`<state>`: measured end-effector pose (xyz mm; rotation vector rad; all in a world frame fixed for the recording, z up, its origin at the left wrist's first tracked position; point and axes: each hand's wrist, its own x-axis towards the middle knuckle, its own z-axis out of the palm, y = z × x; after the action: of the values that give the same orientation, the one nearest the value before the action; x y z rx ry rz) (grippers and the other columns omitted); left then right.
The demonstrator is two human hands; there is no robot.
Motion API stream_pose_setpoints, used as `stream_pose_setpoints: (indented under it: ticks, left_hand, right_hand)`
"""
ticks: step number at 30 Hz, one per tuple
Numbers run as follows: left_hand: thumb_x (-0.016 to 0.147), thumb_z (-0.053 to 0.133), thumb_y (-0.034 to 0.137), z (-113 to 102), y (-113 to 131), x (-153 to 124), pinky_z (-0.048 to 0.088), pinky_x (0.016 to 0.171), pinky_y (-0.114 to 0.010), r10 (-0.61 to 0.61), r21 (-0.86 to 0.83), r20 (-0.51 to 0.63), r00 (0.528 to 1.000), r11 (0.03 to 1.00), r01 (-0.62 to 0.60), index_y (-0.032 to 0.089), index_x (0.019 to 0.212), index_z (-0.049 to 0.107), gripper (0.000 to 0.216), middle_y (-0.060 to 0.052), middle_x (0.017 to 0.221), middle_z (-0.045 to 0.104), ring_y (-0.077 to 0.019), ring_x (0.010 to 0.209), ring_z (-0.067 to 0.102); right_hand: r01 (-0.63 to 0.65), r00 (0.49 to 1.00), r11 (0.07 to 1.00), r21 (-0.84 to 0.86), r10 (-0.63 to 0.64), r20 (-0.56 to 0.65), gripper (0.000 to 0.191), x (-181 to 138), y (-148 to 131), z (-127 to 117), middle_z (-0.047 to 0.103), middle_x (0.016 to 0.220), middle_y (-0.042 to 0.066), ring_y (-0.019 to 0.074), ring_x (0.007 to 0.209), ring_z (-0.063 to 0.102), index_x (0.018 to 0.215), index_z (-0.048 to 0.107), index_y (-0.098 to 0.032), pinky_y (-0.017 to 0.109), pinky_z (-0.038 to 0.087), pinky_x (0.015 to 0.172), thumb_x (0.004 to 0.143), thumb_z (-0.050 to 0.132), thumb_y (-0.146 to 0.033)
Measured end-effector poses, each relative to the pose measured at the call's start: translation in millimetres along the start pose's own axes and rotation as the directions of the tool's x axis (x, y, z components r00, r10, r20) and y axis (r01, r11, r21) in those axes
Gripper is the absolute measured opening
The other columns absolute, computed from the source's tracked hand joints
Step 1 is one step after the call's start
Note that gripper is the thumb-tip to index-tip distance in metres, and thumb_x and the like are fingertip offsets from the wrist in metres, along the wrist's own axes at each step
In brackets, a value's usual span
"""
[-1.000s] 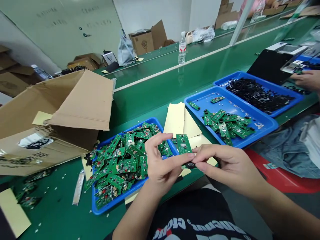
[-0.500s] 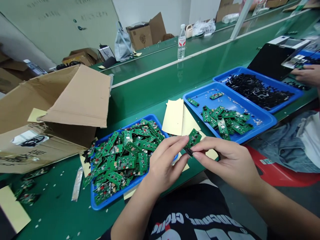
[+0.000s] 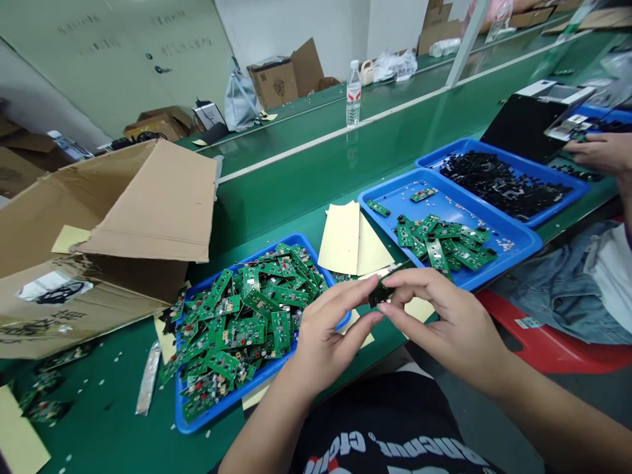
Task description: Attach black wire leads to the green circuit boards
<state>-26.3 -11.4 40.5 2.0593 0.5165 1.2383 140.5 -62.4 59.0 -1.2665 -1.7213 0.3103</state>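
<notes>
Between my two hands a small green circuit board [image 3: 379, 294] with a black part at its near end is held nearly edge-on. My left hand [image 3: 332, 329] pinches it from the left with thumb and fingertips. From the other side, my right hand [image 3: 439, 322] grips the same board with thumb and forefinger, close to the black part. Left of my hands, a blue tray [image 3: 184, 421] bears a heap of green circuit boards [image 3: 247, 322]. To the right, a second blue tray [image 3: 523, 253] carries a smaller pile of boards [image 3: 437, 243].
Yellow card sheets [image 3: 340, 237] lie between the trays. A further blue tray [image 3: 577, 191] holds small black parts. An open cardboard box [image 3: 158, 197] stands at the left, a water bottle [image 3: 353, 95] behind. Another person's hand [image 3: 600, 151] works at far right beside a red stool [image 3: 548, 342].
The board in my hands has turned from showing its green face to nearly edge-on, with its black end toward me. The whole view has shifted slightly.
</notes>
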Motion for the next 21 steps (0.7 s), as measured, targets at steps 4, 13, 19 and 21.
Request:
stream_pose_setpoints:
  ticks: [4, 13, 19, 21]
  left_hand:
    - [0.083, 0.067, 0.018, 2, 2, 2, 0.060, 0.072, -0.024, -0.076, 0.029, -0.069, 0.995, 0.997, 0.078, 0.026, 0.121, 0.061, 0.040, -0.003, 0.098, 0.071, -0.0126, 0.079, 0.067]
    - [0.082, 0.062, 0.010, 6, 7, 7, 0.058, 0.069, -0.023, -0.213, -0.070, -0.120, 0.970, 0.976, 0.206, 0.021, 0.098, 0.071, 0.021, -0.004, 0.089, 0.072, -0.0140, 0.079, 0.067]
    - [0.082, 0.057, 0.008, 11, 8, 8, 0.055, 0.068, -0.023, -0.275, -0.114, -0.095, 0.957, 0.958, 0.264, 0.019, 0.103, 0.069, 0.027, -0.006, 0.090, 0.066, -0.0138, 0.079, 0.064]
    - [0.082, 0.058, 0.009, 12, 8, 8, 0.055, 0.068, -0.024, -0.272, -0.099, -0.096, 0.958, 0.960, 0.262, 0.019, 0.103, 0.069, 0.025, -0.006, 0.089, 0.066, -0.0141, 0.079, 0.064]
  right_hand:
    - [0.012, 1.000, 0.993, -0.114, -0.010, 0.021, 0.007, 0, -3, -3, 0.063, 0.070, 0.000, 0.0124, 0.059, 0.061, 0.097, 0.055, -0.019, 0.023, 0.048, 0.056, 0.091, 0.052, -0.022]
    - [0.114, 0.987, 0.972, -0.206, -0.088, 0.133, 0.014, 5, -7, -10, 0.065, 0.073, 0.003, 0.0150, 0.066, 0.060, 0.082, 0.058, -0.017, 0.027, 0.045, 0.061, 0.092, 0.048, -0.015]
    - [0.086, 0.994, 0.975, -0.206, -0.070, 0.081, 0.013, 6, -5, -3, 0.062, 0.068, 0.001, 0.0130, 0.061, 0.057, 0.080, 0.059, -0.017, 0.024, 0.044, 0.057, 0.089, 0.050, -0.013]
    - [0.089, 0.995, 0.973, -0.211, -0.077, 0.067, 0.013, 7, -5, -1, 0.061, 0.067, 0.001, 0.0130, 0.061, 0.057, 0.080, 0.059, -0.017, 0.024, 0.044, 0.056, 0.088, 0.050, -0.012]
